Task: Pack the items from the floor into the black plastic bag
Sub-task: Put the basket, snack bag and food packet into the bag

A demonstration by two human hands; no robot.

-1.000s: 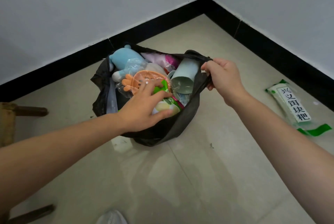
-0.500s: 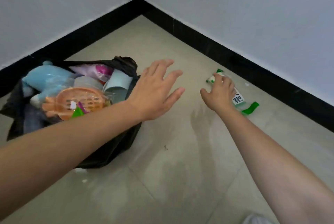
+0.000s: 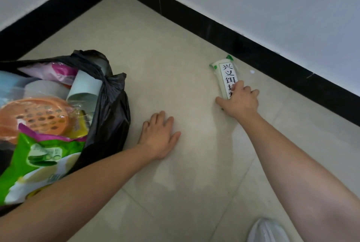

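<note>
The black plastic bag (image 3: pixel 109 103) sits on the floor at the left, stuffed with an orange perforated lid (image 3: pixel 35 117), a pale cup (image 3: pixel 85 85), a pink packet (image 3: pixel 52 70) and a green-and-white snack packet (image 3: pixel 37 163). A white packet with a green edge and black characters (image 3: pixel 227 75) lies on the tiles near the black skirting. My right hand (image 3: pixel 240 101) covers its near end, fingers curled over it. My left hand (image 3: pixel 157 136) rests flat on the floor just right of the bag, fingers spread, holding nothing.
White walls with a black skirting (image 3: pixel 253 50) meet in a corner at the top. The floor is beige tile. A white shoe tip (image 3: pixel 266 230) shows at the bottom right edge.
My right hand has settled onto the white packet's near end. My left hand dropped from the air to lie flat on the tiles. The view shifted nearer to the floor and to the right.
</note>
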